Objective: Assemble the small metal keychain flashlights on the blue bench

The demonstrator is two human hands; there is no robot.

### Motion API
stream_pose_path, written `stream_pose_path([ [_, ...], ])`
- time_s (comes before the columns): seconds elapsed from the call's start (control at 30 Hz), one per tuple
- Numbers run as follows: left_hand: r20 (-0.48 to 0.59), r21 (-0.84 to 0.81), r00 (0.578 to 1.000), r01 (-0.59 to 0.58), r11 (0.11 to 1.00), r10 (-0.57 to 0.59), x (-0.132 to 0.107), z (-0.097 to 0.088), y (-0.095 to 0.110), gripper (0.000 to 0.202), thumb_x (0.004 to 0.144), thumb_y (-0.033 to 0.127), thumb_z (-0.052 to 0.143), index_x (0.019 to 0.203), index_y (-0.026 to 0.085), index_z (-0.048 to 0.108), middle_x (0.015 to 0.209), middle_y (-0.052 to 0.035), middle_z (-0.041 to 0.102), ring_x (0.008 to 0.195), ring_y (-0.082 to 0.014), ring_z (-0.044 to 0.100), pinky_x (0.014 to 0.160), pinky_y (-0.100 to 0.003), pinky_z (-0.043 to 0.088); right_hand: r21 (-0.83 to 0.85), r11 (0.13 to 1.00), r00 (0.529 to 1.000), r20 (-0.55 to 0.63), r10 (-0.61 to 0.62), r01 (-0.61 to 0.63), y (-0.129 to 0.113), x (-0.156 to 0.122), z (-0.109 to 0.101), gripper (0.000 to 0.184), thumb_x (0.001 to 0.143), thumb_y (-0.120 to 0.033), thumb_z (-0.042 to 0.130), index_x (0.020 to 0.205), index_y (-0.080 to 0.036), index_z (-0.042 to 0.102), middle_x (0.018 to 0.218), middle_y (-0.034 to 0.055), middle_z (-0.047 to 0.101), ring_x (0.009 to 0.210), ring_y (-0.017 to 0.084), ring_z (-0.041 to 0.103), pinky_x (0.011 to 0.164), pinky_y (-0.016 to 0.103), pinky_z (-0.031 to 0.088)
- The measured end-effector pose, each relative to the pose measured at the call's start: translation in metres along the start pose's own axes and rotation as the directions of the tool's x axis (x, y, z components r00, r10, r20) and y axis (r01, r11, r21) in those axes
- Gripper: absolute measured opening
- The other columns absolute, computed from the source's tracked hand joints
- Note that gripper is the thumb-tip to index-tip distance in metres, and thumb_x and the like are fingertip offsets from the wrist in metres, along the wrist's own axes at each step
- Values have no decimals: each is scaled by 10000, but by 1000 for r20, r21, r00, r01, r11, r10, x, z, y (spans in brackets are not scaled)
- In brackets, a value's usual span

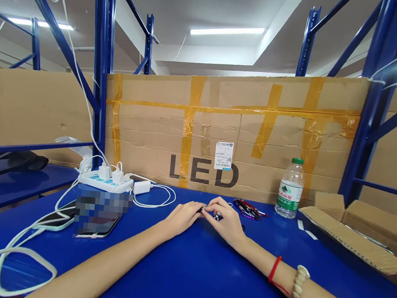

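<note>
My left hand [185, 217] and my right hand [228, 221] meet over the blue tabletop, fingertips touching. Between them they pinch a small dark piece [201, 209], mostly covered by the fingers. A shiny black metallic part [217, 216] shows beneath the curled fingers of my right hand; whether it joins the pinched piece I cannot tell. Just beyond that hand lies a pile of slim shiny pieces [250, 209] in purple, red and black, their kind too small to make out. Near them rests a little whitish ring [230, 204].
A water bottle [290, 190] with a green cap stands at the back right, beside an open cardboard box [361, 239]. To the left are a white power strip [106, 181], phones [98, 226] and looping white cables [30, 250]. A large carton [150, 135] walls off the back.
</note>
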State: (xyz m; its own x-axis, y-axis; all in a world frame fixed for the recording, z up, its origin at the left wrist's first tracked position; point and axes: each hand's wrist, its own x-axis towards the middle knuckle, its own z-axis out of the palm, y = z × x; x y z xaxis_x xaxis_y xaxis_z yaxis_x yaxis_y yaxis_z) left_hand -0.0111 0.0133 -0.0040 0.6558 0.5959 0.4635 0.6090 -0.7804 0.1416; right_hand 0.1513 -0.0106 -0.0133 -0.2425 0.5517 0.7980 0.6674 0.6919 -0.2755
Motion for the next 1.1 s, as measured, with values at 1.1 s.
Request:
stream_pose_path([
  [1.1, -5, -54, 997, 72, 996, -73, 1, 2, 1, 275, 865, 230, 332, 1133, 245, 272, 1010, -34, 579, 884, -187, 586, 707, -270, 449, -60, 997, 997, 59, 49, -46, 2, -3, 0, 115, 791, -286, 462, 794, -216, 554, 846, -14, 535, 543, 62, 480, 501, 191, 357],
])
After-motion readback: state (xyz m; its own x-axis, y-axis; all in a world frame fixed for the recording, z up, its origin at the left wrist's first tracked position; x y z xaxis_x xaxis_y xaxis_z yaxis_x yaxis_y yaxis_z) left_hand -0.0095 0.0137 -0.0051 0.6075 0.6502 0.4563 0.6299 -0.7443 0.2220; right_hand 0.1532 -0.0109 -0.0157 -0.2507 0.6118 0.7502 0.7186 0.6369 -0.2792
